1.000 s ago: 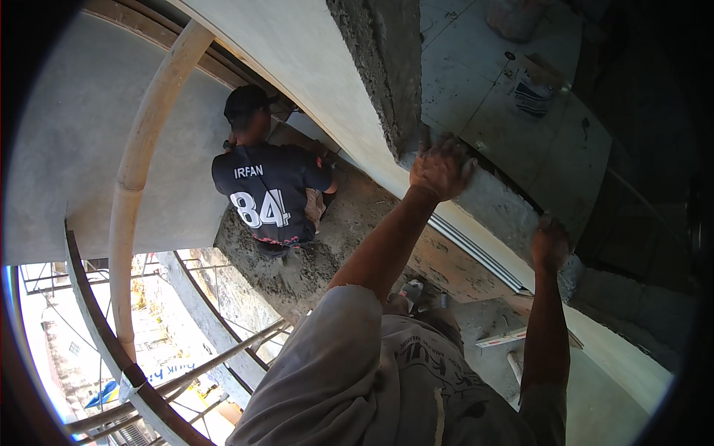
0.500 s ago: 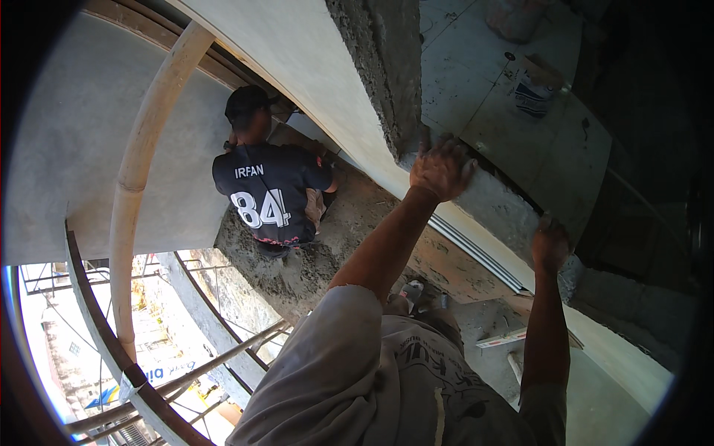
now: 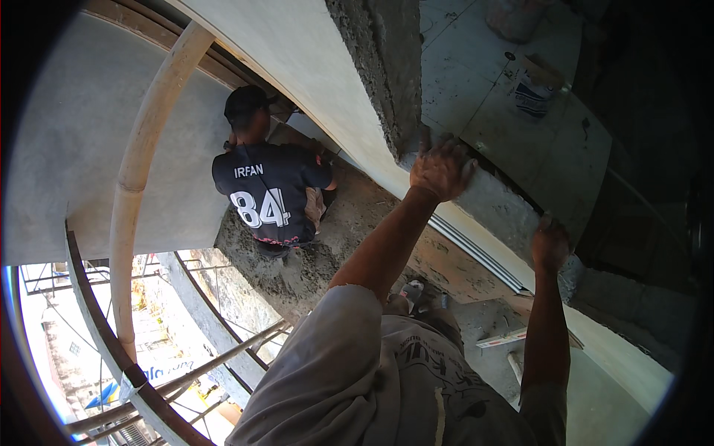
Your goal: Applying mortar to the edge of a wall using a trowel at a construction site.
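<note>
My left hand (image 3: 444, 169) lies flat with its fingers spread on a rough concrete ledge (image 3: 494, 204), beside the broken edge of an upright wall end (image 3: 379, 67). Farther right along the same ledge, my right hand (image 3: 550, 244) is closed, its fingers curled over the ledge's edge. Neither hand shows a tool. On the far side of the ledge is a dusty tiled floor (image 3: 476, 82), with an opened bag (image 3: 537, 89) and a blurred container (image 3: 517, 16) on it.
A co-worker (image 3: 271, 178) in a dark shirt and cap crouches on rough mortar at the left. A bamboo pole (image 3: 137, 156) stands before a grey wall. Curved metal framing (image 3: 93, 305) borders a drop to bright ground. A straight strip (image 3: 502, 340) lies below me.
Both my hands stay where they were on the ledge. The co-worker's right hand has shifted slightly, and the banner outside has moved a little.
</note>
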The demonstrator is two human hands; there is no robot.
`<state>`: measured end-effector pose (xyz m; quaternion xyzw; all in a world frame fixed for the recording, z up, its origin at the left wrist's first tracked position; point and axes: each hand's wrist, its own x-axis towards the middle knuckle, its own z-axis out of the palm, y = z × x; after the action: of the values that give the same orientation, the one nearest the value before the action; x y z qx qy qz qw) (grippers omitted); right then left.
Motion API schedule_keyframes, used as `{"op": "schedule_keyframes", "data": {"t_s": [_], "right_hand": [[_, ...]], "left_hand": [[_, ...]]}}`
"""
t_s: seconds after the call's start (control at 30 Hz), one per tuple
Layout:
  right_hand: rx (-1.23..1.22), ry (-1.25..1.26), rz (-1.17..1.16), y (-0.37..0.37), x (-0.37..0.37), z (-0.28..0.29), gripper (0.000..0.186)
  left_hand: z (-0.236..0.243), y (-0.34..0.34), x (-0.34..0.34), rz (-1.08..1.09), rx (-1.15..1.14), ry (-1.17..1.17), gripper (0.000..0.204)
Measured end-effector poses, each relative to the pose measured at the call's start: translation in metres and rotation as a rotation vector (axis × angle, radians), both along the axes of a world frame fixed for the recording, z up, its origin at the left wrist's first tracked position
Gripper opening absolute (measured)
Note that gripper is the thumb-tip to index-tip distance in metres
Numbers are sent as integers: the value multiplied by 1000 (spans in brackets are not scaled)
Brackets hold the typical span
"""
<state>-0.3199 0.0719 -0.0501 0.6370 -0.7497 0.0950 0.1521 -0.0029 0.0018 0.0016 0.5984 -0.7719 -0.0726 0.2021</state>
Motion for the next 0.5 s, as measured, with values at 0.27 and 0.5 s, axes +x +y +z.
{"op": "schedule_keyframes", "data": {"t_s": [0.27,0.5], "right_hand": [[-45,160,34,2,0,2,47],[-77,141,44,1,4,9,46]], "left_hand": [[3,0,0,-7,-3,11,48],[0,0,0,0,-26,14,48]]}}
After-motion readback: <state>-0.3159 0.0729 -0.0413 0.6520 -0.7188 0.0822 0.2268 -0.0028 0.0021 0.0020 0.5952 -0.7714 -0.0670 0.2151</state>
